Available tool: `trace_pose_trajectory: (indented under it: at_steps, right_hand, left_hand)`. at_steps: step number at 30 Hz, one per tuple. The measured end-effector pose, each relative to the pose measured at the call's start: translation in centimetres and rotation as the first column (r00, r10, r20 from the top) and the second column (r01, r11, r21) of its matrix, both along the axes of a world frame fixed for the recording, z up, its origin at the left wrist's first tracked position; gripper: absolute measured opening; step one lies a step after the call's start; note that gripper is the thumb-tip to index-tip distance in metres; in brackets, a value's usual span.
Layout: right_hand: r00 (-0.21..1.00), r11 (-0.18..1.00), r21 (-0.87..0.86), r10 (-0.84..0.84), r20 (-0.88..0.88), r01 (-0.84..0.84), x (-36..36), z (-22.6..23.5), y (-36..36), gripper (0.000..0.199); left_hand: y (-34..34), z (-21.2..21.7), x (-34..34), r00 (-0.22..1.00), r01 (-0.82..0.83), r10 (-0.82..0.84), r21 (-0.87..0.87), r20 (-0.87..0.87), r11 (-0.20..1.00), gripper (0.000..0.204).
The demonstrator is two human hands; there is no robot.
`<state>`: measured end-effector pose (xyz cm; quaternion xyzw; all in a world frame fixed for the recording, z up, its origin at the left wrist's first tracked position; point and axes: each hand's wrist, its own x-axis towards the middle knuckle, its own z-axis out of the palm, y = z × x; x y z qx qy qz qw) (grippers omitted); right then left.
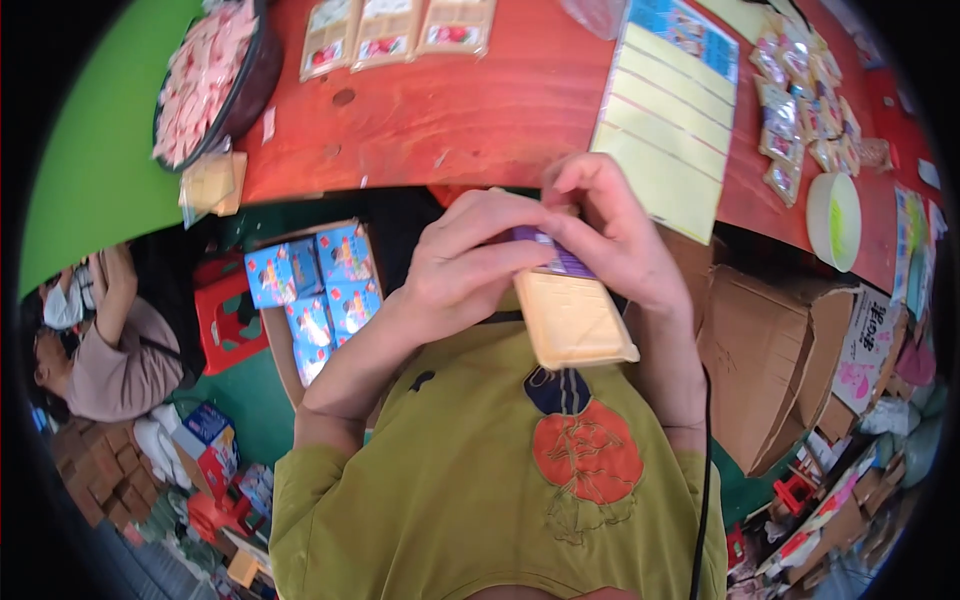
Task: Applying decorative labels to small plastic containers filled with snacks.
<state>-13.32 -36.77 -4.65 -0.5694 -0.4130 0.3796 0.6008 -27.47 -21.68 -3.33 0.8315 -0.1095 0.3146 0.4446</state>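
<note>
In front of my chest I hold a shallow tan tray-like pack (575,318) with a purple part (572,262) at its upper end. My left hand (470,255) is closed on the purple end from the left, fingers pressed over it. My right hand (622,235) grips the same end from the right, thumb against it and fingers curled. What the right fingertips touch behind the pack is hidden. The tan lower end sticks out toward me, tilted, just above my green shirt.
Ahead is a red table (400,135) with three tan packs (385,35), a yellow sheet (668,120), small wrapped packets (790,125) and a pale bowl (834,222). A dark basin (237,105) holds pink packets. Below are a carton of blue boxes (345,265) and a brown carton (755,360). Another person (130,350) sits left.
</note>
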Motion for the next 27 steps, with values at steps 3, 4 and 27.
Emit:
trace_pose_trajectory:
  at_steps: [3,4,27]
  right_hand:
    - [0.933,0.967,0.059,-0.222,-0.285,0.248,-0.6,0.0,0.8,0.019]
    - [0.933,0.963,0.04,-0.246,-0.264,0.265,-0.6,0.1,0.2,0.022]
    - [-0.171,0.034,0.169,0.068,0.983,0.985,38.0,-1.4,-9.7,0.039]
  left_hand:
    - [-0.3,-0.4,0.6,0.971,-0.192,0.165,-0.154,-0.174,0.969,0.03]
    - [-0.6,-1.6,0.5,0.937,-0.276,0.161,-0.374,-0.31,0.885,0.029]
    - [4.8,-3.9,5.8,0.774,-0.54,0.403,-0.177,-0.489,0.823,0.013]
